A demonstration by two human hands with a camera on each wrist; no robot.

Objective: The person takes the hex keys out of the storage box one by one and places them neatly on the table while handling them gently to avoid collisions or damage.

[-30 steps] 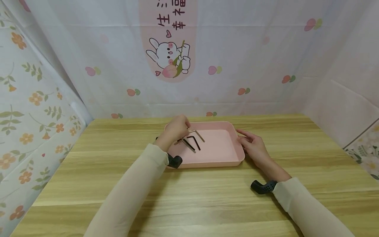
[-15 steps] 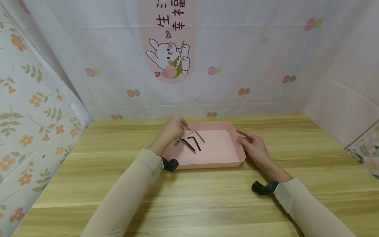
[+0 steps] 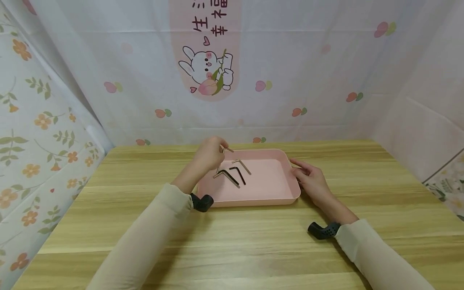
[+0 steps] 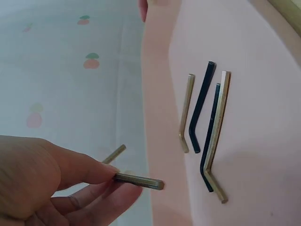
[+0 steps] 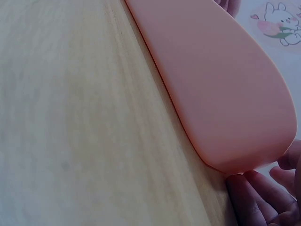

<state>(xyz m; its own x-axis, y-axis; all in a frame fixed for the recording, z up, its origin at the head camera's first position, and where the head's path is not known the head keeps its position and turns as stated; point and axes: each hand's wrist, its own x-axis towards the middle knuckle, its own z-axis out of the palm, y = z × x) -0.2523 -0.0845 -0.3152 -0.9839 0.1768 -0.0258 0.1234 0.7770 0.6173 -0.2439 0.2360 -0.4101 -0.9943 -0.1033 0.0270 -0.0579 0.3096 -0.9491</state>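
My left hand (image 3: 209, 155) pinches a brass-coloured hex key (image 4: 141, 181) between thumb and fingers, above the left end of a pink tray (image 3: 268, 181). Inside the tray lie several more L-shaped hex keys. A brass one (image 3: 243, 166) lies farthest right in the head view, beside a black one (image 3: 239, 176). Another black key (image 4: 205, 155) lies right along a second brass key (image 4: 217, 127). At the tray's right end my right hand (image 3: 314, 183) holds the wall, with the thumb by the rim and fingers around the outside near the corner.
The tray stands on a wood-grain table (image 3: 253, 245) near its far edge. A white printed curtain (image 3: 290, 60) hangs behind, and a flowered one (image 3: 43, 153) at the left. Each wrist wears a black curved device (image 3: 324, 230).
My left hand has moved left and slightly up, lifting the hex key away from the others. The right hand keeps its place on the tray.
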